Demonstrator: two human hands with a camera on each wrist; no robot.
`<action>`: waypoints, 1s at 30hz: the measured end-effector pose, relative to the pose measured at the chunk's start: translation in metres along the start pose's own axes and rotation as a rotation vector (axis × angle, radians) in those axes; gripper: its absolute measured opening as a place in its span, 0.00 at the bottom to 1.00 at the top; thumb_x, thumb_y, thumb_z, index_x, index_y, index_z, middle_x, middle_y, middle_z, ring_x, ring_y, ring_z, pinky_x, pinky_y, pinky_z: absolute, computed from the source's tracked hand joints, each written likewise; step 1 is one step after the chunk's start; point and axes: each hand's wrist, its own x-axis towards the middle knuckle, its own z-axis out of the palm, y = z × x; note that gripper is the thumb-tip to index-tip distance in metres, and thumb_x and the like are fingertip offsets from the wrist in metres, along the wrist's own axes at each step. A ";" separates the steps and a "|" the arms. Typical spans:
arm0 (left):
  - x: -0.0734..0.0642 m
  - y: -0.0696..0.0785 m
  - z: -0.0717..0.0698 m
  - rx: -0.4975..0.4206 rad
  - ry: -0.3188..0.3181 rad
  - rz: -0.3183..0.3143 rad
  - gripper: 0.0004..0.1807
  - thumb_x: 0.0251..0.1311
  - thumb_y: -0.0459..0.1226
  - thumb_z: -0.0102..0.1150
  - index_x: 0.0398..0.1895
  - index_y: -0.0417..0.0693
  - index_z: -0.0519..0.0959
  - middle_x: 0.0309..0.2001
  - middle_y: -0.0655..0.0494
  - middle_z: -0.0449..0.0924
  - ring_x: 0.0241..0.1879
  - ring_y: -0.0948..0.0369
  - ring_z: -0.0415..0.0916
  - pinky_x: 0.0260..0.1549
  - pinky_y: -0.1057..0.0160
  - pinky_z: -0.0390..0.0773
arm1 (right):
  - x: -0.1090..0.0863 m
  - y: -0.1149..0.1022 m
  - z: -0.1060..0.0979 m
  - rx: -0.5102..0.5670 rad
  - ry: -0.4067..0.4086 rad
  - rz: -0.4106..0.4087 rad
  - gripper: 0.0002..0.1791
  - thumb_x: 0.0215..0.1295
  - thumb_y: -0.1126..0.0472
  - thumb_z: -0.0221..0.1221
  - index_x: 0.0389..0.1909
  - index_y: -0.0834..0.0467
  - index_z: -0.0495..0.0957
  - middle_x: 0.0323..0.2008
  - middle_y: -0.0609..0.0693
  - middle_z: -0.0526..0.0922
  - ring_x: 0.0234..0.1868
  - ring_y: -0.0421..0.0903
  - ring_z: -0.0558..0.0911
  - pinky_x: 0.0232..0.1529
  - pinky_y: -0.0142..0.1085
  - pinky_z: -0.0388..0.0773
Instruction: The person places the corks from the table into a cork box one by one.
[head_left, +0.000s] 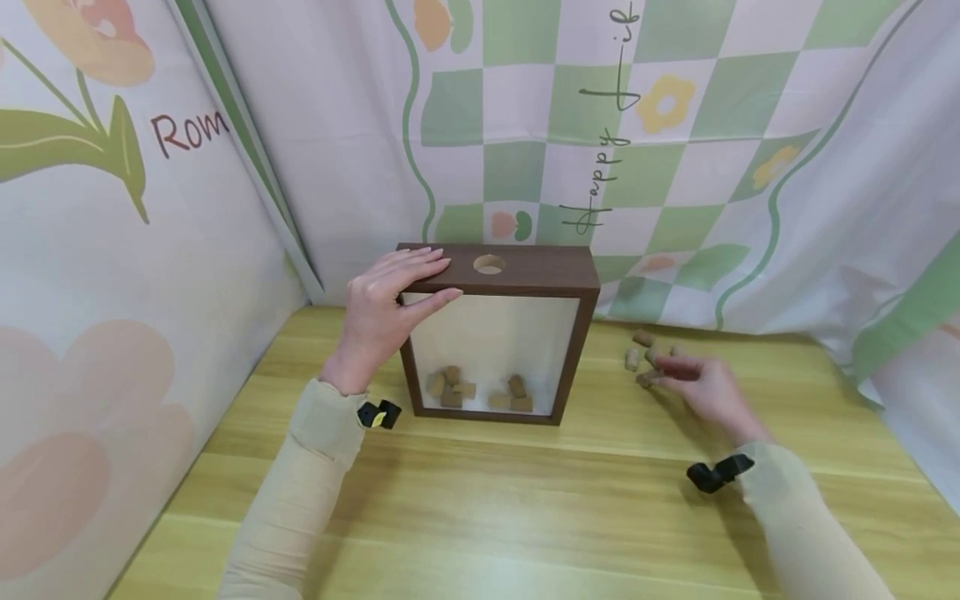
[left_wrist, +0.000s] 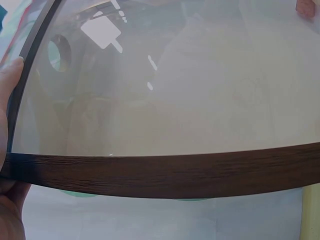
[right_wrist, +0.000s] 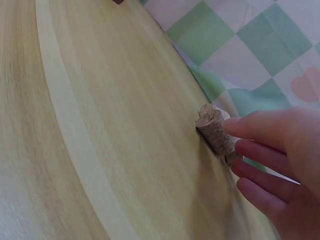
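A dark brown shadow-box frame [head_left: 557,358] stands upright, with a clear front and a round hole [head_left: 490,264] in its top. Several corks [head_left: 450,392] lie inside along its bottom. My left hand [head_left: 386,292] rests over the upper left corner, straight fingers across the top and thumb along the front edge. To the right of the box, my right hand [head_left: 705,387] reaches low over several loose corks [head_left: 632,359]. In the right wrist view, its thumb tip touches a cork [right_wrist: 212,127], while the other fingers spread loosely beside it.
The wooden table [head_left: 480,500] carries everything. Behind it hangs a green and white checked curtain [head_left: 585,108], close to the loose corks. A flower-printed cloth [head_left: 135,275] borders the left side. The left wrist view shows reflections on the clear front panel [left_wrist: 175,90].
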 end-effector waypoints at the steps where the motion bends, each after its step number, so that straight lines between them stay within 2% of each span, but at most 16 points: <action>1: 0.000 0.000 0.000 0.000 0.000 -0.001 0.23 0.53 0.41 0.80 0.51 0.42 0.88 0.52 0.48 0.85 0.56 0.53 0.81 0.64 0.56 0.73 | 0.000 0.001 0.000 0.002 -0.005 0.001 0.29 0.68 0.54 0.68 0.64 0.65 0.76 0.70 0.67 0.67 0.70 0.67 0.65 0.68 0.64 0.60; 8: 0.000 0.001 0.000 0.001 -0.004 -0.008 0.23 0.53 0.41 0.79 0.51 0.41 0.87 0.52 0.48 0.85 0.56 0.52 0.81 0.64 0.57 0.73 | 0.003 0.003 0.002 0.009 -0.008 0.007 0.27 0.68 0.57 0.68 0.64 0.65 0.77 0.62 0.65 0.77 0.69 0.66 0.68 0.70 0.62 0.59; 9: 0.000 0.001 0.000 0.000 -0.006 -0.009 0.23 0.53 0.41 0.79 0.51 0.41 0.87 0.52 0.48 0.85 0.56 0.53 0.81 0.64 0.57 0.73 | 0.003 0.003 0.003 0.005 -0.004 0.005 0.27 0.68 0.57 0.68 0.64 0.65 0.77 0.61 0.65 0.78 0.68 0.65 0.70 0.70 0.58 0.61; 12: 0.000 0.001 0.000 -0.001 -0.001 -0.007 0.23 0.53 0.41 0.80 0.51 0.42 0.88 0.52 0.48 0.85 0.56 0.53 0.81 0.64 0.56 0.73 | 0.004 0.004 0.004 0.003 -0.003 -0.007 0.26 0.68 0.59 0.68 0.63 0.65 0.77 0.58 0.64 0.81 0.63 0.63 0.75 0.66 0.40 0.71; 14: 0.000 0.001 0.001 -0.002 0.006 -0.003 0.23 0.52 0.40 0.80 0.51 0.42 0.88 0.52 0.48 0.86 0.55 0.53 0.82 0.64 0.56 0.74 | 0.005 0.005 0.005 -0.010 -0.003 -0.016 0.25 0.68 0.60 0.68 0.62 0.66 0.78 0.55 0.63 0.83 0.59 0.61 0.79 0.57 0.26 0.73; 16: 0.000 0.001 0.001 -0.003 0.010 -0.002 0.23 0.52 0.40 0.80 0.50 0.42 0.88 0.51 0.48 0.86 0.55 0.53 0.82 0.63 0.55 0.74 | 0.006 0.006 0.006 -0.038 -0.005 -0.031 0.23 0.69 0.60 0.67 0.61 0.65 0.79 0.53 0.62 0.84 0.55 0.59 0.81 0.50 0.20 0.73; 21: 0.000 0.001 0.000 -0.003 0.001 -0.007 0.22 0.53 0.41 0.79 0.50 0.41 0.88 0.52 0.48 0.86 0.55 0.54 0.82 0.64 0.56 0.73 | 0.008 0.007 0.007 -0.112 -0.007 -0.059 0.20 0.70 0.59 0.67 0.58 0.64 0.82 0.51 0.62 0.85 0.53 0.59 0.83 0.51 0.28 0.74; 26: -0.001 0.001 0.000 -0.004 -0.002 -0.010 0.22 0.53 0.41 0.79 0.51 0.42 0.88 0.52 0.49 0.86 0.56 0.54 0.82 0.64 0.56 0.73 | 0.009 0.007 0.008 -0.115 -0.001 -0.056 0.18 0.68 0.59 0.68 0.55 0.63 0.85 0.51 0.63 0.85 0.54 0.60 0.81 0.51 0.28 0.74; 30: 0.000 0.001 0.000 0.001 -0.002 -0.009 0.22 0.53 0.41 0.79 0.51 0.42 0.88 0.52 0.49 0.86 0.56 0.54 0.82 0.64 0.56 0.73 | 0.009 0.007 0.008 -0.096 -0.001 -0.049 0.17 0.68 0.59 0.68 0.53 0.64 0.85 0.52 0.65 0.84 0.58 0.63 0.77 0.59 0.46 0.73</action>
